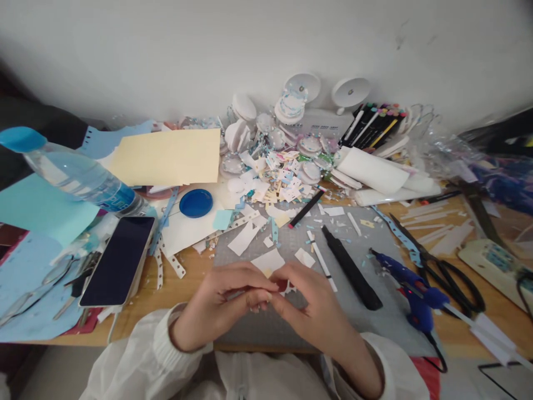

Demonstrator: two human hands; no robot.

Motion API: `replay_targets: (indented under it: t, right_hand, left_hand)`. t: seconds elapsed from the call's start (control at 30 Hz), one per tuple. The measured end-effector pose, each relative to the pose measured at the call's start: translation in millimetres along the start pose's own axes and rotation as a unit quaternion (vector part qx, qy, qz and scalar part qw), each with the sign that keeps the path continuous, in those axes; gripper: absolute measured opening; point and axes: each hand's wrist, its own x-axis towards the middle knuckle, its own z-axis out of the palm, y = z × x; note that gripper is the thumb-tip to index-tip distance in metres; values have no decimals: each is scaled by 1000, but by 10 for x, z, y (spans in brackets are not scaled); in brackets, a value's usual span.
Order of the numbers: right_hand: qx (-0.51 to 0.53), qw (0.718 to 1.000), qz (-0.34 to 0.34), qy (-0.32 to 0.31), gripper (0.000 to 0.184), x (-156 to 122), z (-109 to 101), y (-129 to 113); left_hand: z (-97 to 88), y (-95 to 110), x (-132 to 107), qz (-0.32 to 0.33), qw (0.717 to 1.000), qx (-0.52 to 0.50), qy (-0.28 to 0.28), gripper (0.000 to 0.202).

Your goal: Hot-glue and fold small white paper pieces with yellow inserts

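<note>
My left hand [231,297] and my right hand [306,300] meet fingertip to fingertip over the front of a grey cutting mat [258,333]. Both are closed in a pinch, with thumbs and index fingers touching; whatever sits between them is small and mostly hidden. A bit of pale yellow paper shows just beyond the fingertips, in front of a white paper piece [268,260]. White scraps peek out beside the right fingers. To the right lie a thin white pen [322,261] and a black cutter-like tool [350,266].
A blue glue gun [412,289] and black scissors [452,278] lie right. On the left are a phone [119,261], a water bottle [83,175] and a blue lid [196,203]. Paper cutouts [287,178], white round pieces [239,133] and markers [375,128] crowd the wall side.
</note>
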Motion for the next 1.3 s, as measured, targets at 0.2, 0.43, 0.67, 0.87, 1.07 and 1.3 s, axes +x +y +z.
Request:
replay_targets:
  t: [0.2,0.43,0.67,0.87,1.07,1.3]
  right_hand:
    - [308,940,143,-44,23,18,46,-196]
    - [399,902,155,-58,34,72,-18,-294]
    - [375,916,139,-37,28,87,-79,-334]
    - [414,896,155,-40,30,62,-33,-335]
    - [505,846,158,-68,35,20,66,-302]
    - [536,828,146,-78,31,29,56,-312]
  left_hand:
    - [38,110,-12,-66,976,-208,9,17]
    - [90,240,-40,-57,959,-276,12,21]
    - [78,302,-70,-72,963,-261,20,18]
    - [104,299,-39,-40,968,-245,33,12]
    - [173,279,-32,1,973,-225,61,8]
    - [177,263,-60,15,981,-180,69,15]
